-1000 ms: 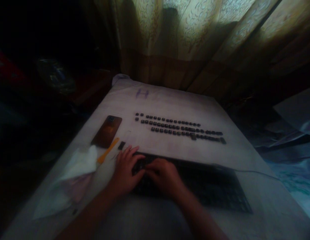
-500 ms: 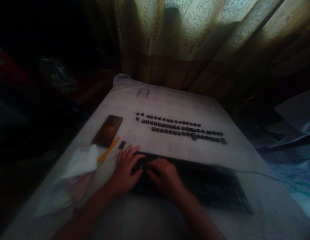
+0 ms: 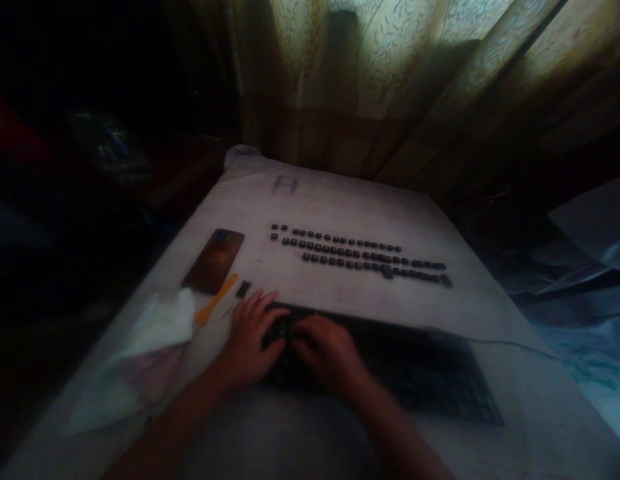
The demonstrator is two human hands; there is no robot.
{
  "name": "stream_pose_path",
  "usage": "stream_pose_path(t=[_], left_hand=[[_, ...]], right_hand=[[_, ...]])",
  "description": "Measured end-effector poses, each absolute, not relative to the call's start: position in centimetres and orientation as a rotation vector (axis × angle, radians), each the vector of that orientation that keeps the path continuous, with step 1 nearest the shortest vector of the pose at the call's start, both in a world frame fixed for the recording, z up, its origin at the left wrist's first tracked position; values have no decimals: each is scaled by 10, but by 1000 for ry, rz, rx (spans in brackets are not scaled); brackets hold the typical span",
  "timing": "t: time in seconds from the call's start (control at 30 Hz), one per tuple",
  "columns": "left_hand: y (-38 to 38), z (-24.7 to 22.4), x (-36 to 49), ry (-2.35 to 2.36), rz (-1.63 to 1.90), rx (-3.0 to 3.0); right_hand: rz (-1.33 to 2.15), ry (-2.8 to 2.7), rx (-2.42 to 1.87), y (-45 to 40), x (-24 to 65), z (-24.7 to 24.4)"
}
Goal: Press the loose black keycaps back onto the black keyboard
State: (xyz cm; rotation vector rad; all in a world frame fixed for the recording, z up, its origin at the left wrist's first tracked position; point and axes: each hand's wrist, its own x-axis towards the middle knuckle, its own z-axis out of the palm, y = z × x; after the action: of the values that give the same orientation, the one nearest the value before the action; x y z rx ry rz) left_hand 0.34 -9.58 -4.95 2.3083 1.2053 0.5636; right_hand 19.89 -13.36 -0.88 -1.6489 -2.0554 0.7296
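Note:
A black keyboard (image 3: 420,363) lies at a slant across the near part of the cloth-covered table. My left hand (image 3: 250,337) rests at its left end, fingers spread, with the thumb reaching over the keys. Beside it, my right hand (image 3: 327,343) is bent over the same left section, its fingers curled together; whatever is at the fingertips is hidden in the dark. Beyond the keyboard, several loose black keycaps (image 3: 340,251) lie in three rough rows. A larger black keycap-like piece (image 3: 243,289) lies just past my left fingertips.
Left of the keyboard are a brown phone (image 3: 214,260), an orange-yellow tool (image 3: 216,300) and a crumpled white bag or cloth (image 3: 155,333). A cable (image 3: 513,343) runs off to the right from the keyboard. A patterned curtain (image 3: 330,73) hangs behind the table.
Both hands stay at the left end of the keyboard in almost the same pose. The view has shifted very slightly.

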Motion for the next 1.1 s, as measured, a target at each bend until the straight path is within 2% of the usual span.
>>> stream_pose_path(t=[0.37, 1.1], left_hand=[[-95, -49, 3, 1208, 542, 2314], [-96, -51, 4, 1215, 578, 2321]], right_hand=[[768, -1938, -1700, -136, 196, -8], [722, -2190, -1862, -130, 194, 9]])
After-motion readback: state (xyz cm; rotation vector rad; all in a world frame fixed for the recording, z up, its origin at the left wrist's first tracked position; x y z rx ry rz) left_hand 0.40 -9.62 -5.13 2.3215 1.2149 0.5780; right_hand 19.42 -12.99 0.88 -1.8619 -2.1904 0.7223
